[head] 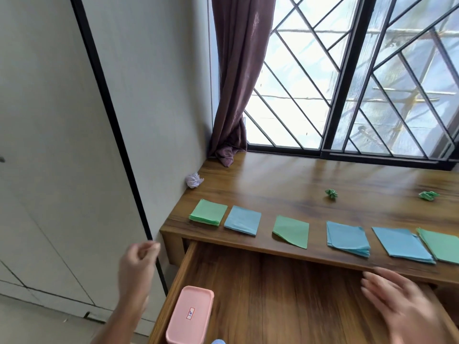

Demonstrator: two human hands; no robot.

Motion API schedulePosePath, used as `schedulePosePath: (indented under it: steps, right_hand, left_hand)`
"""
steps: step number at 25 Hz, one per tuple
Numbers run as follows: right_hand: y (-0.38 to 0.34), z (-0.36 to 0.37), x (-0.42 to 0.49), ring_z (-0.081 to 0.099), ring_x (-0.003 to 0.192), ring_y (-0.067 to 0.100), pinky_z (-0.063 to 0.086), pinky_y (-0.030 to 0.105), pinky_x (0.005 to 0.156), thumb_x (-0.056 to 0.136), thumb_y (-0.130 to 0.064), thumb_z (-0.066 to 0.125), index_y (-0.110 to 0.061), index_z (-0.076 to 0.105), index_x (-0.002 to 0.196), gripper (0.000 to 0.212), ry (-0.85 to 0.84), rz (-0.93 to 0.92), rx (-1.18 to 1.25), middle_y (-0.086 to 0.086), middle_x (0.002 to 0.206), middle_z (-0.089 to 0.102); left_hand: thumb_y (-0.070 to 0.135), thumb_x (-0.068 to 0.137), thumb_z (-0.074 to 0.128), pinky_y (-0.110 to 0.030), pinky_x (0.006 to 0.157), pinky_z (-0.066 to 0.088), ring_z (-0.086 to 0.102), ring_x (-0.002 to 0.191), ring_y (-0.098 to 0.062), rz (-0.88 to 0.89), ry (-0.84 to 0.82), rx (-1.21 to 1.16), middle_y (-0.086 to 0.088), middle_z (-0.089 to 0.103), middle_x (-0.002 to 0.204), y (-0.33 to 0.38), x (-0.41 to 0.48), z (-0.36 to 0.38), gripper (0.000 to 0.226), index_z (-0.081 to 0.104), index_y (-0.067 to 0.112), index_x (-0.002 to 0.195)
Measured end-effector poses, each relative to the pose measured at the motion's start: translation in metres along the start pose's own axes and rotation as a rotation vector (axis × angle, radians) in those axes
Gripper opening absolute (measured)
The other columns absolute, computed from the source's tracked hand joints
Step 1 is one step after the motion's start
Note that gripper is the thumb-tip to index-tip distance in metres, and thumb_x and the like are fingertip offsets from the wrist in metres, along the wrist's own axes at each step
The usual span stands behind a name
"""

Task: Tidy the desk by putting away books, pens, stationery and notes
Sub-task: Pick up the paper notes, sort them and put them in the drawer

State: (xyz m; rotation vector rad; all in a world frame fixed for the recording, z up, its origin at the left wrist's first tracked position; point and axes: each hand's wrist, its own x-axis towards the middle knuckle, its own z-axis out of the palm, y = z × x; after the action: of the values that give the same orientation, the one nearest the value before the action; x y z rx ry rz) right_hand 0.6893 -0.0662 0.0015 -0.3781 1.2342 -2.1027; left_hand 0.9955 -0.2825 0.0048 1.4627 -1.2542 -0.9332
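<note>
Wooden desk [285, 184] below barred window [372, 83]; my left hand [137, 264] curled, seemingly empty, right hand [400, 304] spread above open drawer [285, 294].

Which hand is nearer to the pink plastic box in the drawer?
Left. The left hand is just up-left of the pink plastic box; the right hand is far across the wooden drawer.

Daylight is pouring through the grilled window [310, 70] at upper right, a mauve curtain [238, 83] is hanging beside it, and the wooden desk [285, 180] is gleaming beneath
</note>
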Motion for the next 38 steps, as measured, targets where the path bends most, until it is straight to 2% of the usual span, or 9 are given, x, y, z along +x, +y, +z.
schedulePosePath:
  steps: [2, 7, 9, 11, 14, 19, 24, 30, 38]
  right_hand:
    - [0.013, 0.043, 0.010, 0.067, 0.074, 0.022, 0.056, 0.023, 0.066, 0.087, 0.007, 0.050, -0.004, 0.058, 0.093, 0.015, 0.126, 0.057, -0.202, 0.018, 0.083, 0.066]
    - [0.074, 0.136, 0.082, 0.051, 0.055, 0.020, 0.049, 0.021, 0.045, 0.082, 0.014, 0.053, 0.001, 0.056, 0.090, 0.016, 0.054, 0.280, -0.510, 0.013, 0.066, 0.054]
    - [0.095, 0.153, 0.116, 0.056, 0.063, 0.024, 0.048, 0.029, 0.059, 0.080, 0.007, 0.057, 0.000, 0.059, 0.097, 0.018, 0.095, 0.264, -0.753, 0.012, 0.072, 0.059]
    - [0.111, 0.164, 0.143, 0.062, 0.092, 0.027, 0.043, 0.028, 0.078, 0.080, -0.006, 0.062, -0.006, 0.062, 0.108, 0.028, 0.163, 0.218, -1.076, 0.012, 0.098, 0.066]
    - [0.123, 0.177, 0.163, 0.052, 0.116, 0.030, 0.041, 0.031, 0.093, 0.084, -0.020, 0.061, -0.009, 0.056, 0.117, 0.036, 0.191, 0.213, -1.399, 0.014, 0.126, 0.055]
    - [0.135, 0.202, 0.171, 0.039, 0.126, 0.032, 0.043, 0.040, 0.096, 0.076, -0.039, 0.072, -0.006, 0.039, 0.132, 0.073, 0.126, 0.370, -1.674, 0.017, 0.136, 0.034]
    - [0.140, 0.213, 0.178, 0.039, 0.126, 0.034, 0.040, 0.040, 0.100, 0.069, -0.033, 0.080, 0.000, 0.028, 0.136, 0.090, 0.200, 0.486, -1.581, 0.021, 0.135, 0.034]
    - [0.142, 0.215, 0.180, 0.040, 0.127, 0.035, 0.039, 0.039, 0.100, 0.071, -0.024, 0.079, -0.002, 0.030, 0.130, 0.080, 0.227, 0.461, -1.532, 0.018, 0.133, 0.048]
    - [0.130, 0.195, 0.166, 0.058, 0.107, 0.032, 0.045, 0.033, 0.085, 0.085, -0.002, 0.052, -0.008, 0.046, 0.121, 0.037, 0.206, 0.139, -1.345, 0.016, 0.117, 0.061]
  left_hand:
    - [0.018, 0.087, 0.063, -0.030, 0.067, 0.045, 0.059, 0.088, -0.025, -0.002, -0.207, 0.066, -0.007, 0.062, 0.090, 0.013, 0.025, 0.034, 0.017, 0.061, 0.007, 0.099]
    - [0.024, 0.084, 0.065, -0.033, 0.083, 0.046, 0.059, 0.101, -0.025, 0.038, -0.304, 0.427, -0.010, 0.063, 0.111, 0.018, 0.096, 0.108, 0.030, 0.059, 0.008, 0.109]
    - [0.027, 0.084, 0.064, -0.032, 0.084, 0.043, 0.056, 0.108, -0.026, 0.072, -0.331, 0.599, -0.012, 0.060, 0.117, 0.019, 0.121, 0.129, 0.037, 0.057, 0.006, 0.113]
    - [0.032, 0.084, 0.064, -0.033, 0.088, 0.044, 0.053, 0.114, -0.028, 0.082, -0.371, 0.750, -0.014, 0.057, 0.123, 0.017, 0.138, 0.147, 0.044, 0.054, 0.005, 0.117]
    - [0.041, 0.082, 0.065, -0.035, 0.094, 0.044, 0.049, 0.121, -0.028, 0.072, -0.402, 0.935, -0.015, 0.049, 0.133, 0.012, 0.154, 0.170, 0.061, 0.049, 0.004, 0.127]
    - [0.044, 0.074, 0.073, -0.032, 0.096, 0.043, 0.045, 0.126, -0.026, 0.034, -0.451, 1.087, -0.012, 0.044, 0.139, 0.008, 0.159, 0.190, 0.078, 0.041, 0.006, 0.134]
    - [0.045, 0.072, 0.075, -0.032, 0.092, 0.046, 0.050, 0.121, -0.026, 0.029, -0.499, 1.125, -0.012, 0.051, 0.134, 0.008, 0.163, 0.193, 0.080, 0.043, 0.005, 0.132]
    - [0.045, 0.072, 0.075, -0.034, 0.096, 0.042, 0.045, 0.125, -0.027, 0.023, -0.497, 1.077, -0.013, 0.046, 0.137, 0.006, 0.162, 0.192, 0.084, 0.038, 0.004, 0.135]
    - [0.008, 0.084, 0.065, -0.035, 0.085, 0.046, 0.058, 0.109, -0.030, 0.062, -0.479, 0.638, -0.016, 0.062, 0.117, 0.009, 0.156, 0.169, 0.034, 0.055, 0.002, 0.116]
